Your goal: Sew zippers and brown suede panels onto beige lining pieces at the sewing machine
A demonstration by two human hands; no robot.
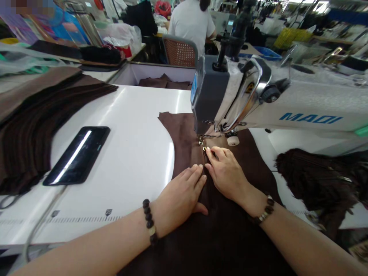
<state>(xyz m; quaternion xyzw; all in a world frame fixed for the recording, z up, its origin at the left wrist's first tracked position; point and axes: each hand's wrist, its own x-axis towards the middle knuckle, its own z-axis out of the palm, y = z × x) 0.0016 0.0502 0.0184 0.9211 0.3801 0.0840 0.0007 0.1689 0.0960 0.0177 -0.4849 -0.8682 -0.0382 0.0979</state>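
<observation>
So the left hand (184, 191) is lying flat on a piece of dark brown cloth (184, 134), fingers together and thumb stuck out to the side, not gripping anything. The right hand (225, 172) is bunched up just beside it, fingertips down by a small shiny metal bit (204, 148); can't tell if it's actually pinching that or just touching. Both wrists have beaded bracelets (148, 222) on. The cloth is spread on the white counter (138, 149), running under the needle end of a MAQI sewing machine (301, 99) and down toward the person. Over to the left there's a black phone (77, 155) lying on the counter with a cable (43, 220) by it, then a fat stack of brown pieces (31, 122). Right side has a dark crumpled bundle (316, 180). Past the counter: a bin (132, 74) with more brown cloth, a chair (181, 51), and someone in a white shirt (188, 23) facing away.
</observation>
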